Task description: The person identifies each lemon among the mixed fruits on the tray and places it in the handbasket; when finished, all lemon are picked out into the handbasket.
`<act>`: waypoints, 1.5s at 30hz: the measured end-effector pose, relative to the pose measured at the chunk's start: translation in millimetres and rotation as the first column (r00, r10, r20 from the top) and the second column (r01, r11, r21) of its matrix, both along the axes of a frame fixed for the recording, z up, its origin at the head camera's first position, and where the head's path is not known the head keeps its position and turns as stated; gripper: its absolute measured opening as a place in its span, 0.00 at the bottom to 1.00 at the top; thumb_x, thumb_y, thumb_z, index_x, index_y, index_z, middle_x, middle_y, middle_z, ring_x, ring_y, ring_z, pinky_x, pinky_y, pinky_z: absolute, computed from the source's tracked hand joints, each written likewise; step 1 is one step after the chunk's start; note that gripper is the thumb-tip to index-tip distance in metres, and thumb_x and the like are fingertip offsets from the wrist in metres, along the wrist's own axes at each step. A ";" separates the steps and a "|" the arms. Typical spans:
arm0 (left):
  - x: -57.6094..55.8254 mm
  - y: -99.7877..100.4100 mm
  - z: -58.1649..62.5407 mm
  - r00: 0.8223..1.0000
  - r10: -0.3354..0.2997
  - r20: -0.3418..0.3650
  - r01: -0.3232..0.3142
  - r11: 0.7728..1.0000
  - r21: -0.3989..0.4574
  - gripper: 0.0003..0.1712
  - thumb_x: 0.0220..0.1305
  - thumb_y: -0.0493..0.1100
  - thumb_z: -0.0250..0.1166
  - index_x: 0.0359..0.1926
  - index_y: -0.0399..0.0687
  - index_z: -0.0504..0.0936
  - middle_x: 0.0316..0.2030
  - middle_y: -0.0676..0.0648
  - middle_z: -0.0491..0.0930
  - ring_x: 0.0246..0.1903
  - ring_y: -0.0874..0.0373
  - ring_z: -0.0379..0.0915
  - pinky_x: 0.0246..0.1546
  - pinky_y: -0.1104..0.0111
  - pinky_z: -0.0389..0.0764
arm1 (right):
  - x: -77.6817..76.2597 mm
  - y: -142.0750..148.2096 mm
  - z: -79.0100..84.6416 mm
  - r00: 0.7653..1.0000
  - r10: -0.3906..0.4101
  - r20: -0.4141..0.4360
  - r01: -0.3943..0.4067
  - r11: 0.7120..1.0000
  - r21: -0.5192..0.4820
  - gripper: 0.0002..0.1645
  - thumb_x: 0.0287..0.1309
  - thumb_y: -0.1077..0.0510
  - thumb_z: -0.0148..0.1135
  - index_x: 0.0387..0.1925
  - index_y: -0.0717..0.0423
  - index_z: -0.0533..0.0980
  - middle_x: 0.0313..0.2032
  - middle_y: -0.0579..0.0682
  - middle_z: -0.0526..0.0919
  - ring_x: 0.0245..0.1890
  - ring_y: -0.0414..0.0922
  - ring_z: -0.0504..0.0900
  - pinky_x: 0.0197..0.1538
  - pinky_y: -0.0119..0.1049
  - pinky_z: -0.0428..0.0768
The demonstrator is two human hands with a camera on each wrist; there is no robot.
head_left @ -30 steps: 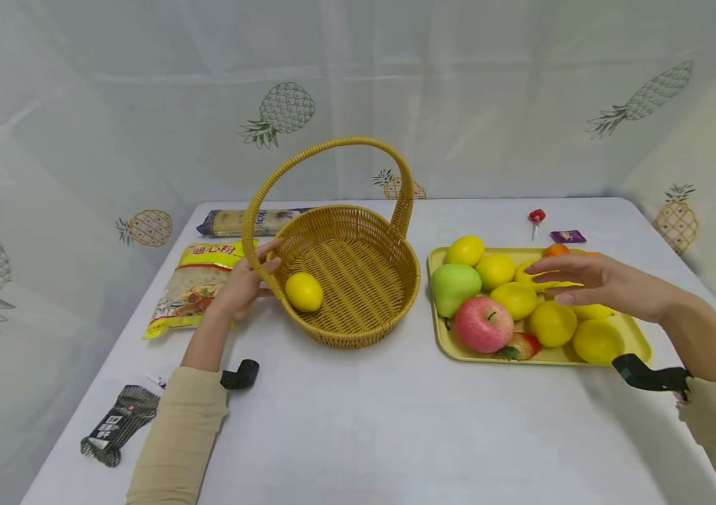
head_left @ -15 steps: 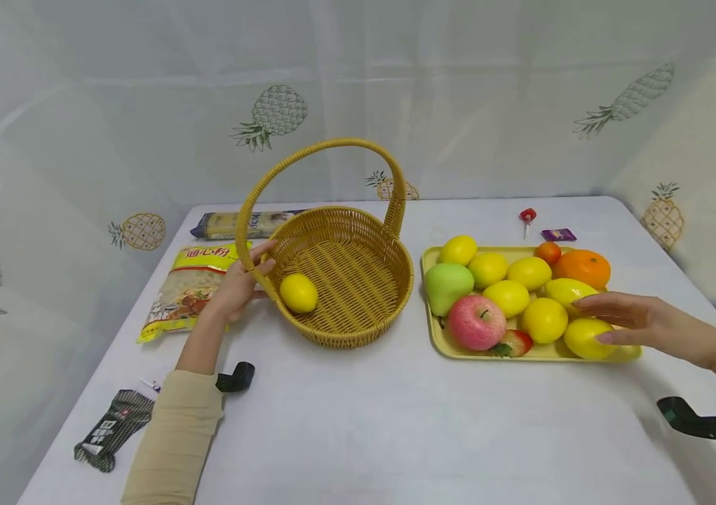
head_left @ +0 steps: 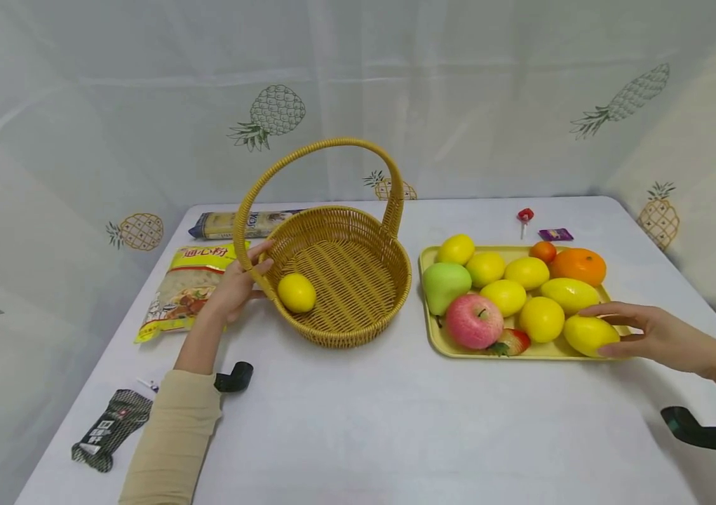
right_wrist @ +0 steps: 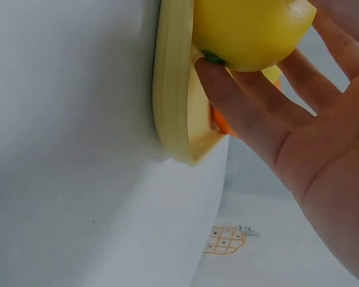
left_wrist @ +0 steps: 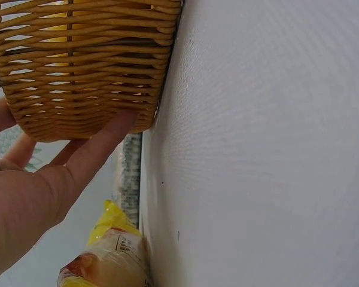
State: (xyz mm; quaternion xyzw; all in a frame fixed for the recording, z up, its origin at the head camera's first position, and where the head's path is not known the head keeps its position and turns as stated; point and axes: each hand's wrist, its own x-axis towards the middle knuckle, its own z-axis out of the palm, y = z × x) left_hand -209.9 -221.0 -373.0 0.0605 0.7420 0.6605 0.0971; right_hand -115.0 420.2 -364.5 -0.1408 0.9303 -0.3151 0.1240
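Since your right hand (head_left: 654,334) sits at the near right corner of the tray (head_left: 433,335), start there: its fingers curve loosely around the nearest lemon (head_left: 590,334), thumb below and fingers above, and the wrist view shows fingertips touching the fruit's underside while it lies just over the tray's lip. You cannot tell from these pictures whether it has left the tray floor. That lemon lies with its long axis roughly across the table, its pointed end aimed at your palm. Your right hand is much the nearer one to it; your left is well apart, on the far side of the basket.

Moving left, the basket (head_left: 358,330) stands between the two hands, so from the lemon it lies to your left and slightly farther back, with bare table between it and the tray. Your left hand (head_left: 235,287) rests against the basket's left wall where the handle (head_left: 307,151) joins the rim, fingers straight and pressing the weave rather than wrapped around it. One lemon (head_left: 296,292) already lies inside, against the left wall, close to those fingers.

Farther back, the handle arches upright across the basket from front left to back right, leaving the opening toward the tray unobstructed.
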 end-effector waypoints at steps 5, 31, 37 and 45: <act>-0.4 -0.3 2.1 1.000 0.005 -0.007 -0.005 1.000 -0.003 0.33 0.75 0.48 0.50 0.76 0.48 0.53 0.73 0.39 0.49 0.66 0.39 0.54 0.51 0.48 0.73 | -5.5 -0.8 3.3 1.000 0.007 -0.025 -0.006 1.000 0.030 0.25 0.56 0.61 0.69 0.56 0.53 0.76 0.47 0.22 0.72 0.44 0.21 0.68 0.39 0.27 0.75; -1.7 -8.9 -4.5 1.000 0.013 0.007 -0.013 0.999 0.031 0.32 0.76 0.45 0.50 0.76 0.48 0.52 0.72 0.38 0.50 0.66 0.40 0.54 0.51 0.48 0.74 | -54.1 -123.9 73.6 0.992 0.122 0.014 -0.115 0.965 -0.237 0.29 0.64 0.59 0.60 0.65 0.49 0.66 0.58 0.47 0.70 0.51 0.41 0.75 0.47 0.33 0.79; -1.3 -3.9 -4.5 1.000 0.003 0.008 -0.003 1.000 0.030 0.33 0.76 0.46 0.50 0.76 0.48 0.52 0.72 0.38 0.50 0.66 0.39 0.54 0.51 0.46 0.73 | -71.0 -203.7 70.7 0.964 0.215 0.158 -0.128 0.892 -0.433 0.27 0.64 0.55 0.61 0.63 0.49 0.68 0.58 0.55 0.70 0.50 0.56 0.75 0.51 0.49 0.78; -2.8 0.3 -4.8 1.000 0.010 0.003 -0.010 0.999 0.035 0.32 0.76 0.45 0.50 0.76 0.49 0.54 0.73 0.40 0.48 0.67 0.41 0.54 0.53 0.42 0.71 | -84.2 -298.4 61.6 0.912 0.264 0.313 -0.094 0.879 -0.468 0.35 0.58 0.50 0.69 0.64 0.51 0.67 0.55 0.57 0.72 0.47 0.53 0.79 0.49 0.48 0.80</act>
